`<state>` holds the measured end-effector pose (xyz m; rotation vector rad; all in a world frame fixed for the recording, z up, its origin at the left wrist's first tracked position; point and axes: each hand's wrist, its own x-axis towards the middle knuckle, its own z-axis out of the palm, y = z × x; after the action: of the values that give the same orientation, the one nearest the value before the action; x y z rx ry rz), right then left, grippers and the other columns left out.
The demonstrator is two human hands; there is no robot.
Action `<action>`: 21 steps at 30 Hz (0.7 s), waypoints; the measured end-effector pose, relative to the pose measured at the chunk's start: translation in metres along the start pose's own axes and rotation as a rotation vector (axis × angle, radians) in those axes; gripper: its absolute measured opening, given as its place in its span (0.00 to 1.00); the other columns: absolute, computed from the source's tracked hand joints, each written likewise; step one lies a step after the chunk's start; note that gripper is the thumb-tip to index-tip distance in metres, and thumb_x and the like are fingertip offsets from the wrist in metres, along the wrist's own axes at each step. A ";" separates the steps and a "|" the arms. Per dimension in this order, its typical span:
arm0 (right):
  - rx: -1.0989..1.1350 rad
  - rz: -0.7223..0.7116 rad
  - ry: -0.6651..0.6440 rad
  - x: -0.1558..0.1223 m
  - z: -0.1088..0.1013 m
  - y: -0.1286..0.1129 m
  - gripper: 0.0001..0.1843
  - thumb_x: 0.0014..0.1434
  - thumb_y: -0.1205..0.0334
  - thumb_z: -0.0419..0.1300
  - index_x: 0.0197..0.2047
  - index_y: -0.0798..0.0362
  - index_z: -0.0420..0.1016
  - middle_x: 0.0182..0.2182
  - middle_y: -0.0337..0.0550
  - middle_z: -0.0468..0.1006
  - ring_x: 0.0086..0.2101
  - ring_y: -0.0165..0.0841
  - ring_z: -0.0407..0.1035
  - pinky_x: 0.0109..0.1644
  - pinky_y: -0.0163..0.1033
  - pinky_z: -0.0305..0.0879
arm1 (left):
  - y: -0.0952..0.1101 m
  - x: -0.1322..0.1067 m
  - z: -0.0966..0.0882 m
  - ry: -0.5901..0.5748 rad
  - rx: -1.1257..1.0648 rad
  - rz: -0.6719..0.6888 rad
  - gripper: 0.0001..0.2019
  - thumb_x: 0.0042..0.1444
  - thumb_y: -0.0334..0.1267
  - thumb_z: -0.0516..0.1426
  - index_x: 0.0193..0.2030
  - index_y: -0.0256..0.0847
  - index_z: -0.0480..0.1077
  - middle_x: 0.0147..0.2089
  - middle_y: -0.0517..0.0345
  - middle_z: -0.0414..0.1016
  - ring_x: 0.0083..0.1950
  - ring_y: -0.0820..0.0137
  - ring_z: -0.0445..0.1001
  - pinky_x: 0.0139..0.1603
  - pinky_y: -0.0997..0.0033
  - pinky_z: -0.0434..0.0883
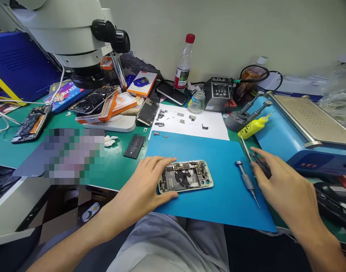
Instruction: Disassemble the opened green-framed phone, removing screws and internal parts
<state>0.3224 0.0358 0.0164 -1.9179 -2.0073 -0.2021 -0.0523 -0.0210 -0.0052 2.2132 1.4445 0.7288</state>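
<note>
An opened phone [185, 176] with its insides showing lies on a blue mat [218, 204]. My left hand [146, 185] grips the phone's left end, thumb below and fingers above it. My right hand [280, 185] rests at the mat's right edge, fingers closed around a black tool [262, 166]. A grey screwdriver [246, 182] lies on the mat just left of that hand. A white sheet [215, 126] behind the mat carries several small screws and parts.
A microscope [76, 34] stands at the back left over a pile of phones and boxes. A bottle [184, 64], a glass jar [196, 102], a soldering station [219, 94], a yellow squeeze bottle [253, 127] and a blue heating machine [300, 132] line the back and right.
</note>
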 end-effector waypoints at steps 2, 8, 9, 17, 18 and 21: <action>-0.044 -0.010 -0.020 -0.009 0.002 0.002 0.27 0.74 0.43 0.52 0.70 0.34 0.78 0.54 0.54 0.87 0.51 0.65 0.83 0.33 0.59 0.72 | 0.002 -0.003 0.000 0.021 0.011 -0.012 0.42 0.63 0.39 0.75 0.78 0.56 0.60 0.72 0.49 0.77 0.73 0.47 0.76 0.71 0.44 0.77; -0.111 -0.140 0.118 -0.025 -0.015 -0.024 0.24 0.77 0.51 0.52 0.70 0.37 0.78 0.53 0.58 0.86 0.53 0.65 0.81 0.51 0.69 0.77 | 0.024 -0.011 0.023 0.154 0.157 -0.073 0.44 0.65 0.45 0.74 0.80 0.54 0.56 0.71 0.39 0.73 0.66 0.40 0.78 0.61 0.39 0.78; -0.078 -0.174 0.165 -0.029 -0.017 -0.035 0.22 0.78 0.53 0.53 0.70 0.36 0.77 0.54 0.56 0.87 0.53 0.62 0.81 0.55 0.67 0.77 | 0.030 -0.012 0.028 0.181 0.178 -0.076 0.44 0.65 0.47 0.74 0.79 0.54 0.55 0.71 0.38 0.73 0.67 0.39 0.78 0.60 0.38 0.77; 0.327 -0.569 0.135 -0.066 -0.002 -0.143 0.06 0.78 0.68 0.64 0.54 0.52 0.81 0.46 0.44 0.88 0.43 0.36 0.83 0.49 0.42 0.75 | 0.035 -0.023 0.020 0.104 -0.087 -0.004 0.16 0.81 0.36 0.57 0.70 0.47 0.63 0.65 0.50 0.76 0.58 0.59 0.81 0.59 0.55 0.78; 0.364 -0.542 0.105 -0.069 0.001 -0.150 0.05 0.78 0.67 0.63 0.52 0.52 0.82 0.44 0.43 0.87 0.42 0.35 0.82 0.48 0.41 0.74 | 0.030 -0.024 0.015 0.100 -0.074 0.014 0.11 0.82 0.34 0.55 0.66 0.46 0.66 0.61 0.52 0.78 0.56 0.60 0.81 0.57 0.57 0.77; 0.460 -0.421 0.011 -0.076 0.002 -0.156 0.08 0.80 0.65 0.60 0.49 0.50 0.81 0.41 0.42 0.85 0.39 0.33 0.81 0.43 0.39 0.73 | 0.016 -0.027 0.005 0.066 0.018 0.092 0.05 0.83 0.35 0.54 0.58 0.45 0.71 0.56 0.56 0.81 0.54 0.59 0.80 0.54 0.55 0.73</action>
<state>0.1693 -0.0460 0.0097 -1.2080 -2.1924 0.1370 -0.0465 -0.0520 -0.0050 2.3022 1.3930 0.8300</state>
